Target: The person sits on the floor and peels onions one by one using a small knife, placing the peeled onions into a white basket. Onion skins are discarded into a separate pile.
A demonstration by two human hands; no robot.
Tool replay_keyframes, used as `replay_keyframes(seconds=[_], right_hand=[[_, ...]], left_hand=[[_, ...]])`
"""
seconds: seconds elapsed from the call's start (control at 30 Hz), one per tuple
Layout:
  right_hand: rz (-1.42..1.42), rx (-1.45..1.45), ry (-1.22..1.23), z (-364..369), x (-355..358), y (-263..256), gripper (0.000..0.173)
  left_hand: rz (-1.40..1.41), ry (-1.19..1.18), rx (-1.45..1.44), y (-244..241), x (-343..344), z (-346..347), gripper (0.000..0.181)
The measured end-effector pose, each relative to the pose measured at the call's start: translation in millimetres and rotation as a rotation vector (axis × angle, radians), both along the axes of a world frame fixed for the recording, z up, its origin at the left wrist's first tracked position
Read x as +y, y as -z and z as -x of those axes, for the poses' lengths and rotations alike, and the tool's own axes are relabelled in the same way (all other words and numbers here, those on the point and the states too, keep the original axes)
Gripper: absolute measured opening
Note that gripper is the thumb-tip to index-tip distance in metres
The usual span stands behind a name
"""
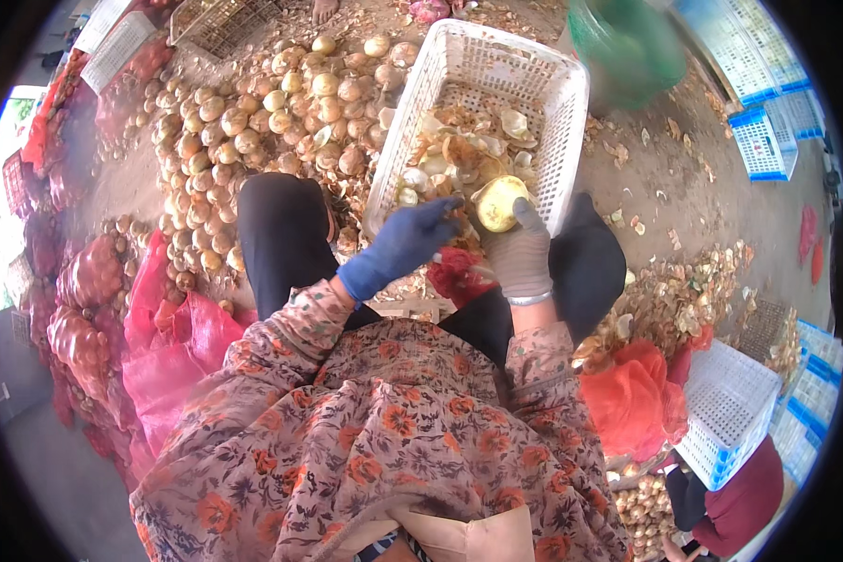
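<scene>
My right hand (521, 256), in a pale striped glove, grips a yellowish peeled onion (500, 204) over the near end of a white plastic crate (569, 140). Just left of the onion is my left hand (409, 242) in a blue glove, its fingers bent and pointing toward the onion. Whether those fingers pinch anything is blurred. Inside the crate lie loose onion skins (456, 151). Below the hands, between my knees, a red mesh bundle (458, 274) is partly hidden.
A large heap of onions (214, 161) spreads to the left. A pink mesh sack (190, 351) lies by my left side, a red one (632, 400) by my right. A green mesh bag (625, 56) stands beyond the crate. Another person (737, 499) is at lower right.
</scene>
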State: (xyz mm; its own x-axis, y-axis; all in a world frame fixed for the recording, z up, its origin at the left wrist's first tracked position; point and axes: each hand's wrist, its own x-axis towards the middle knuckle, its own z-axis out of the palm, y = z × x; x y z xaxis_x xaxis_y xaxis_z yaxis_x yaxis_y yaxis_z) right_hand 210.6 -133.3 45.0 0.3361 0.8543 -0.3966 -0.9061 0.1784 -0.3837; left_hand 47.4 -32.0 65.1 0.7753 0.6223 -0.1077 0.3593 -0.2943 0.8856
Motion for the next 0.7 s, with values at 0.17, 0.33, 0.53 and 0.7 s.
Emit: replay_keyframes(seconds=[0.17,0.33,0.53,0.7], right_hand=[[0.055,-0.103,-0.069,-0.1,-4.1,7.5,0.058],[0.070,0.137,0.061,-6.1,-2.1,10.9,0.052],[0.034,0.125,0.052,-5.1,1.0,15.5,0.052],[0.137,0.048,0.095,-5.0,1.5,19.5,0.054]], left_hand=[[-0.229,0.080,-0.036,2.3,-4.0,-14.1,0.032],[-0.326,0.042,-0.028,-2.8,-14.4,-6.5,0.023],[-0.467,0.085,0.078,11.2,-22.3,-2.8,0.018],[-0.481,0.117,0.177,11.8,-22.2,-9.0,0.018]])
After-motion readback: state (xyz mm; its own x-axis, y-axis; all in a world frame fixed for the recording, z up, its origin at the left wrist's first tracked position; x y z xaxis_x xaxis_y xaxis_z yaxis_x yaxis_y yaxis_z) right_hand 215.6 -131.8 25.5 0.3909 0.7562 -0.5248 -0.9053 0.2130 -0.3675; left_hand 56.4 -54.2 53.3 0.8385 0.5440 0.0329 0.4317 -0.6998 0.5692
